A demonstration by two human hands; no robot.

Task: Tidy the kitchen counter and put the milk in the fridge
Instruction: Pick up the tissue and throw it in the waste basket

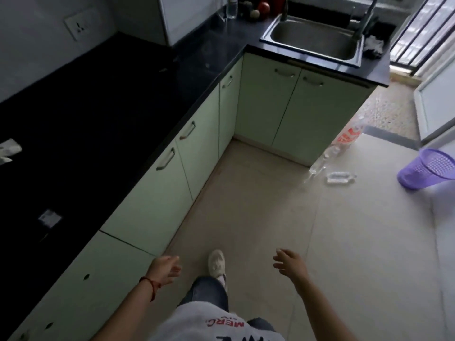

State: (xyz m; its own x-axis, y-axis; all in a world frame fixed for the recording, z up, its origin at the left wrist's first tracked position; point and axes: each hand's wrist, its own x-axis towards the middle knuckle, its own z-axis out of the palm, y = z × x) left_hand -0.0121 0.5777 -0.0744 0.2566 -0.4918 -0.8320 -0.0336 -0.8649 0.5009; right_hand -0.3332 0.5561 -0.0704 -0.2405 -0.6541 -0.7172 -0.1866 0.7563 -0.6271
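Both grips, left hand (164,268) and right hand (289,263), were loose and empty; scraps (9,150) remained on counter (98,114); no milk seen.

counter (103,114): black, glossy, left half of frame
cabinet doors (202,134): pale green, plain, silver handles
sink (312,40): steel grey, blue-edged rim, top centre
floor (344,242): cream tiles, plain; speckled strip upper right
basket (428,166): purple, mesh pattern, right edge
plastic bag (344,141): clear with red-orange print, beside cabinet corner
shoe (217,263): off-white, bottom centre
trousers (209,291): dark blue denim
shirt (216,323): white, red and black lettering
wrist thread (150,284): red, lower left
wall socket (80,25): white, upper left
round fruit (264,7): red, top centre
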